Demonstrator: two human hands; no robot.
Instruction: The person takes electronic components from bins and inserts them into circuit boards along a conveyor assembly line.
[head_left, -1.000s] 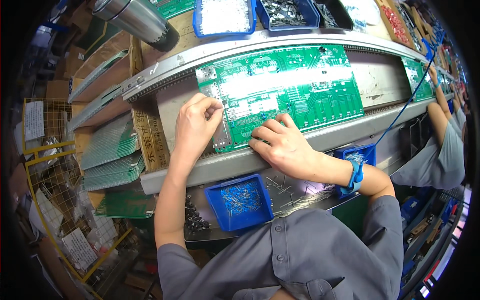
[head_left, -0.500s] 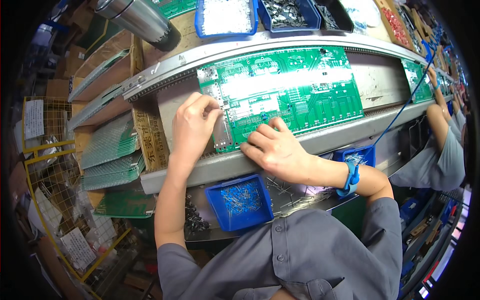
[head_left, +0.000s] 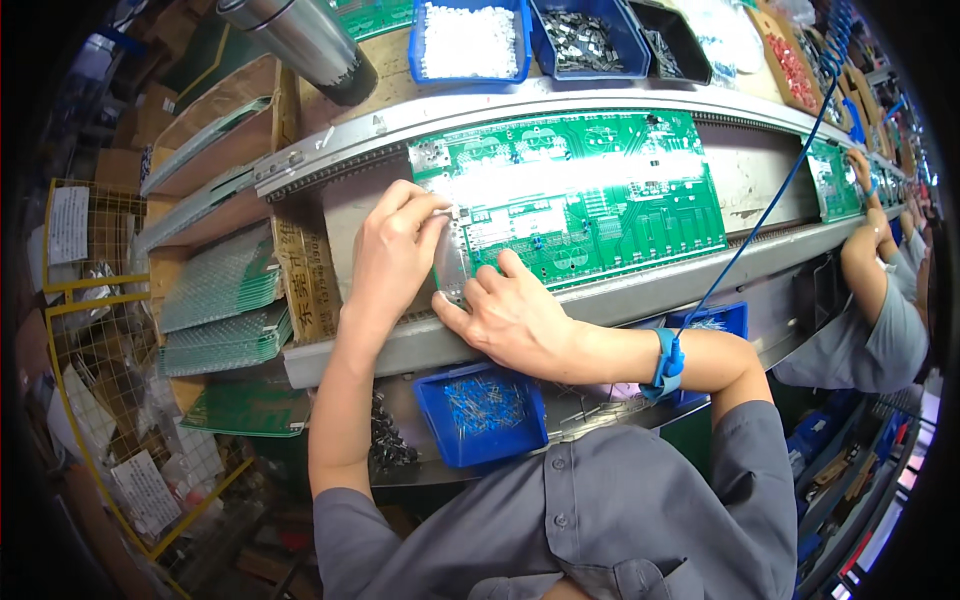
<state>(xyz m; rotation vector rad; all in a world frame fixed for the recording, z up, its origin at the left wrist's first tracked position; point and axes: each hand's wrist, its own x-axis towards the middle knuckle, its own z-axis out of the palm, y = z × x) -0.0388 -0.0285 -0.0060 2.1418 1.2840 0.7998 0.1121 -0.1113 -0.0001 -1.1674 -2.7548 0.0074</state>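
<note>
Green printed circuit board (head_left: 640, 235) lies across the conveyor (head_left: 750, 170), between its near rail (head_left: 620, 297) and far rail (head_left: 600, 98), toward the left end. Closest to the body, a blue bin (head_left: 490, 450) of blue leaded components (head_left: 485, 400) stands just before the near rail. The right hand (head_left: 520, 325), a blue strap (head_left: 668, 364) at its wrist, bends its fingers by the board's near-left corner; whether they grip anything, I cannot tell. The left hand (head_left: 392, 250) brings thumb and forefinger together at the board's left edge; anything between is hidden. Past the far rail, white parts (head_left: 470, 40) fill another bin on the worktop (head_left: 393, 76).
</note>
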